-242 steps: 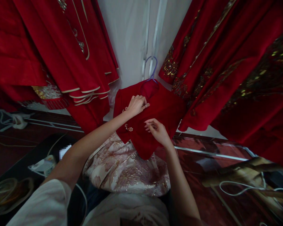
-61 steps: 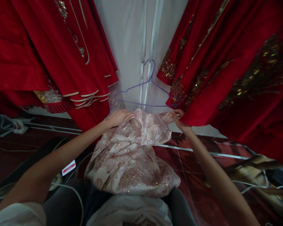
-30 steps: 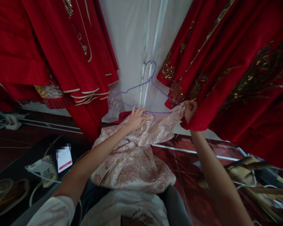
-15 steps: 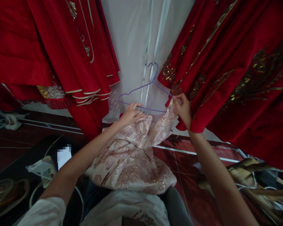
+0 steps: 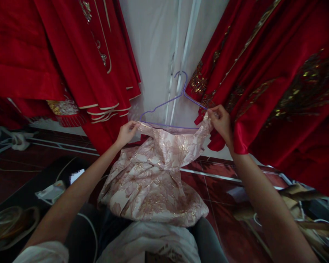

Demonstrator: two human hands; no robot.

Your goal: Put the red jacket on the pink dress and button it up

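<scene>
A pale pink brocade dress (image 5: 156,175) with gold flowers hangs by its shoulders from a purple wire hanger (image 5: 164,104), its skirt resting over my lap. My left hand (image 5: 128,132) pinches the dress's left strap at the hanger's left end. At the opposite end, my right hand (image 5: 219,119) grips the right strap together with the hanger's corner. The neckline is spread between both hands, with the hanger's lower bar just above it. The hook points up in front of the white wall.
Red garments with gold trim (image 5: 93,54) hang at left, and red sequined garments (image 5: 263,80) hang at right, touching my right forearm. A dark table (image 5: 57,168) at lower left bears a cable and small items. Piled objects (image 5: 304,208) lie at lower right on the tiled floor.
My left hand has moved left from the bodice to the hanger's left end, drawing the left strap out onto it. My right hand stays on the right strap.
</scene>
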